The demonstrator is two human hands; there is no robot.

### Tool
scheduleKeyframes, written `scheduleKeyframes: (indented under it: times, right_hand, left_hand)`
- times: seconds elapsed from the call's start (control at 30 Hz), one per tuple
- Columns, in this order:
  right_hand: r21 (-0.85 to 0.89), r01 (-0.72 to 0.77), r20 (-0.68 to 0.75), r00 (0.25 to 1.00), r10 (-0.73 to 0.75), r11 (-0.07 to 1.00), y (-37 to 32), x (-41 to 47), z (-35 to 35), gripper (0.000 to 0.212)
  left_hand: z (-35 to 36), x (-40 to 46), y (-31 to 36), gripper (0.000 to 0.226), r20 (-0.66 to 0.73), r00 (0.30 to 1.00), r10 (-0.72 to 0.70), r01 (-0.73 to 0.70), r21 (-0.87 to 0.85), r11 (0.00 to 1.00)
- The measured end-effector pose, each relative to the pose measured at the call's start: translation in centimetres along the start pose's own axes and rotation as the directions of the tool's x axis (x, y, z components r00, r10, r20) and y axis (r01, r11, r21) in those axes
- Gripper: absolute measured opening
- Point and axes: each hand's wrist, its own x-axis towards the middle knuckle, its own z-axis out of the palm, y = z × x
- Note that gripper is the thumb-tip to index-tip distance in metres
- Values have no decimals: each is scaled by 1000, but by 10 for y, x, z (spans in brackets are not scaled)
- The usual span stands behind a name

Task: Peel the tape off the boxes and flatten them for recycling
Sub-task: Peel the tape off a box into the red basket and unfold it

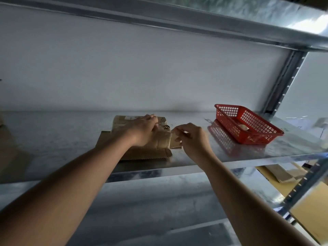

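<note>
- While the left hand (144, 129) presses down on the taped cardboard box (142, 134), fingers curled over its top, that hold should stay firm so the box cannot slide on the metal shelf (71, 139).
- The right hand (190, 137) pinches what looks like a strip of tape (174, 141) at the box's right edge; whether it is tape or a flap, I cannot tell. Pull low and slow.
- Beyond, to the right, 1 red plastic basket (248, 126) waits for scraps.
</note>
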Motion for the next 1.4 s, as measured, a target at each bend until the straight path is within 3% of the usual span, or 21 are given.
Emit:
scheduleKeyframes:
  times: [0.23, 0.5, 0.67, 0.77, 0.87, 1.17, 1.27, 1.4]
  right_hand:
    - [-39, 31, 70, 997, -29, 999, 16, 5, 8, 13]
    - [16, 122, -103, 987, -120, 992, 6, 14, 14, 23]
    - [47, 99, -10, 995, -99, 994, 4, 20, 16, 33]
    - [-65, 179, 62, 983, -175, 982, 5, 23, 12, 20]
    - [-140, 239, 103, 969, -226, 961, 6, 25, 11, 26]
    - [-232, 381, -61, 913, -404, 895, 12, 20, 13, 20]
    - [-175, 328, -76, 936, -345, 928, 15, 13, 18, 14]
    - [62, 51, -93, 995, -45, 997, 22, 9, 16, 10]
  left_hand:
    - [-8, -2, 7, 49, 110, 993, -37, 41, -37, 998]
    - [-3, 3, 4, 55, 98, 994, -57, 61, -43, 997]
    - [1, 6, -1, 56, 86, 994, -63, 69, -73, 995]
    - [2, 8, -2, 53, 77, 996, -51, 57, -80, 995]
    - [2, 11, -4, 53, 84, 996, -42, 48, -72, 996]
    - [6, 18, -8, 45, 26, 1000, -17, 17, -17, 1000]
    - [10, 19, -12, 43, -22, 1000, -3, 3, 3, 1000]
    - [10, 24, -14, 45, -50, 999, 7, -7, 5, 1000]
